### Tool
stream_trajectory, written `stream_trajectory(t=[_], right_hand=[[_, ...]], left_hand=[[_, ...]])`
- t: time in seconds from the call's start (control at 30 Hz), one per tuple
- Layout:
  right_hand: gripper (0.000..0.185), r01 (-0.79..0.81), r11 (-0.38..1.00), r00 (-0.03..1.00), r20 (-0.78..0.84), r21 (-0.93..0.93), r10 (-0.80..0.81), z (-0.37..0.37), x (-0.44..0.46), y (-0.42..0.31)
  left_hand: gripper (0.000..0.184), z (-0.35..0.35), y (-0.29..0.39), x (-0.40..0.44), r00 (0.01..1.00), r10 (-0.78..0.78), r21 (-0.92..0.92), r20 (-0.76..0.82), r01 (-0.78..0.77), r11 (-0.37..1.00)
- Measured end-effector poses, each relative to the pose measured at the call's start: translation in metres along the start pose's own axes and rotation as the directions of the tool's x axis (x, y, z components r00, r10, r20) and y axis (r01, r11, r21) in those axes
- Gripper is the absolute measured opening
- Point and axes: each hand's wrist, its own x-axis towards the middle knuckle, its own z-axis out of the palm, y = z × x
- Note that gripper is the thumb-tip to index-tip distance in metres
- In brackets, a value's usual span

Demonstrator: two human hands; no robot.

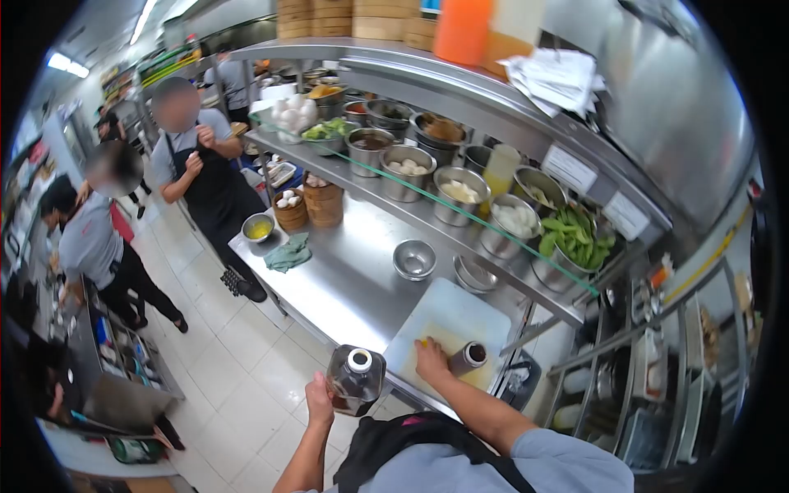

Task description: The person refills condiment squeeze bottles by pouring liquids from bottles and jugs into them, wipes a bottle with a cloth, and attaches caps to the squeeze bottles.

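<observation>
My left hand (319,398) is closed on the side of a large clear jug (357,380), held upright in front of the counter's edge. The jug has an uncapped white-rimmed mouth and dark liquid low inside. My right hand (431,360) is down at the cutting board (448,308), fingers together at a small yellow thing (425,341), possibly a cap; the fingers partly cover it. Just right of that hand stands an open-topped bottle (468,358) with dark contents.
Metal bowls (414,260) and a green cloth (288,252) lie on the steel counter (362,283). The glass-edged shelf (378,174) above bears several containers of ingredients, including leafy greens (575,237). A co-worker in a black apron (209,185) stands beyond the counter's far end.
</observation>
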Motion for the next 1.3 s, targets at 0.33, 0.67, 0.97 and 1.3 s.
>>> stream_trajectory(t=[0.33, 0.67, 0.97, 1.3], right_hand=[[0.029, 0.014, 0.738, 0.997, 0.049, 0.675, -0.063, -0.015, 0.005, -0.03], [0.019, 0.084, 0.104, 0.89, -0.028, 0.991, -0.456, -0.12, -0.059, -0.116], [0.032, 0.131, 0.042, 0.878, -0.097, 0.99, -0.469, -0.158, -0.089, -0.098], [0.036, 0.616, 0.11, 0.426, -0.213, 0.78, -0.879, -0.222, -0.128, -0.062]], left_hand=[[0.073, -0.054, -0.01, -0.037, 0.993, -0.115, 0.253, 0.01, 0.108, 0.961], [0.07, -0.06, -0.003, -0.049, 0.995, -0.073, 0.25, 0.072, 0.053, 0.967], [0.066, -0.045, 0.014, -0.09, 0.997, 0.051, 0.359, 0.063, -0.071, 0.931], [0.065, -0.011, 0.018, -0.178, 0.999, 0.038, 0.451, -0.005, -0.031, 0.892]])
